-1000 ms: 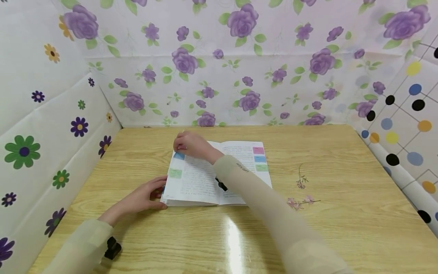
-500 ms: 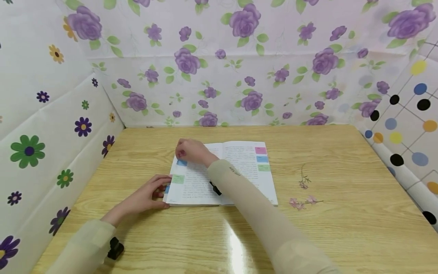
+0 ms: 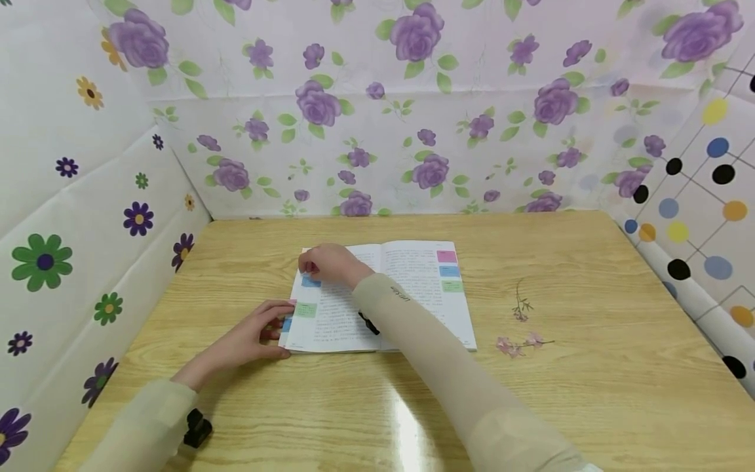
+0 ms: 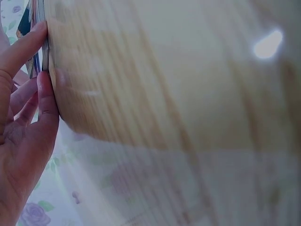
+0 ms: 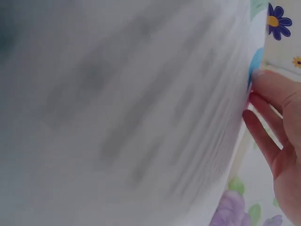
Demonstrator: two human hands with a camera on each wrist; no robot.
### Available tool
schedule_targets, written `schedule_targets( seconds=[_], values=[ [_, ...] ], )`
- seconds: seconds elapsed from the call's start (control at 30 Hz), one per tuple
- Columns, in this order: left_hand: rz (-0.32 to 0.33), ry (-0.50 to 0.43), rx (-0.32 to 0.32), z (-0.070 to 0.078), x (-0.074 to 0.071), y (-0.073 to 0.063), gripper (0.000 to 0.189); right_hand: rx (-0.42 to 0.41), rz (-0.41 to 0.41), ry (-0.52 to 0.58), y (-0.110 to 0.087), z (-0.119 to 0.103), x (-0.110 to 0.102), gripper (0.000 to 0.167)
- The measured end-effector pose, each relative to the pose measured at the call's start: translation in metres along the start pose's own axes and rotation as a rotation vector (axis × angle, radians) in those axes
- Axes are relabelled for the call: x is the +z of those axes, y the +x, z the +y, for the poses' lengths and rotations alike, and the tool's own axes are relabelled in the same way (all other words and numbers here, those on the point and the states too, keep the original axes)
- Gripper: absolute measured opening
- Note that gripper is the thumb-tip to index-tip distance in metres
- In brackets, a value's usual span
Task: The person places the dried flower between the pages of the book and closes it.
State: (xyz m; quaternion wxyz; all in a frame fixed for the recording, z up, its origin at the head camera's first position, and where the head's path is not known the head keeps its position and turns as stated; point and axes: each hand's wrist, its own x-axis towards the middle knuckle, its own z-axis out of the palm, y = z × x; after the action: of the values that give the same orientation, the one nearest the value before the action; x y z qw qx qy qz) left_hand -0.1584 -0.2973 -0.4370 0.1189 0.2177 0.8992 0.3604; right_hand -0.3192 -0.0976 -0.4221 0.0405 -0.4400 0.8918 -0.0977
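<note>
An open book (image 3: 413, 275) with printed text lies on the table, pink, blue and green sticky notes along its outer margins. My left hand (image 3: 250, 334) holds the book's lower left corner, thumb at the bottom edge and fingers at the left edge. In the left wrist view, the left hand (image 4: 28, 127) touches the book's edge (image 4: 41, 28). Reaching across the pages, my right hand (image 3: 331, 262) is at the upper left corner. Its thumb and forefinger pinch a pink sticky note (image 5: 248, 100), mostly hidden, beside a blue sticky note (image 5: 256, 61).
Two small sprigs lie right of the book: a thin purplish sprig (image 3: 522, 307) and a pink-flowered sprig (image 3: 520, 343). The wooden table (image 3: 590, 275) is bounded by a floral back cloth (image 3: 436, 131) and patterned side cloths.
The left page, lifted at its lower edge one second ago, has come down flat. My right hand has lowered slightly toward the margin notes. My left hand has stayed at the corner.
</note>
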Motion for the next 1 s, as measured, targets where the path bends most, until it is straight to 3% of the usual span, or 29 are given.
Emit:
schedule_targets(
  seconds=[0.2, 0.5, 0.83, 1.0],
  values=[
    [0.006, 0.004, 0.002, 0.000, 0.000, 0.000, 0.076, -0.031, -0.077, 0.045, -0.010, 0.007, -0.008, 0.025],
    [0.003, -0.001, -0.010, 0.004, -0.002, -0.001, 0.077, -0.082, -0.227, -0.021, -0.016, 0.020, -0.007, 0.045],
    [-0.006, 0.056, 0.029, 0.004, -0.002, 0.000, 0.066, -0.087, -0.230, -0.043, -0.020, 0.019, -0.008, 0.046],
    [-0.014, 0.065, 0.019, 0.003, -0.002, 0.001, 0.070, -0.072, -0.226, -0.037, -0.023, 0.017, -0.008, 0.046]
  ],
)
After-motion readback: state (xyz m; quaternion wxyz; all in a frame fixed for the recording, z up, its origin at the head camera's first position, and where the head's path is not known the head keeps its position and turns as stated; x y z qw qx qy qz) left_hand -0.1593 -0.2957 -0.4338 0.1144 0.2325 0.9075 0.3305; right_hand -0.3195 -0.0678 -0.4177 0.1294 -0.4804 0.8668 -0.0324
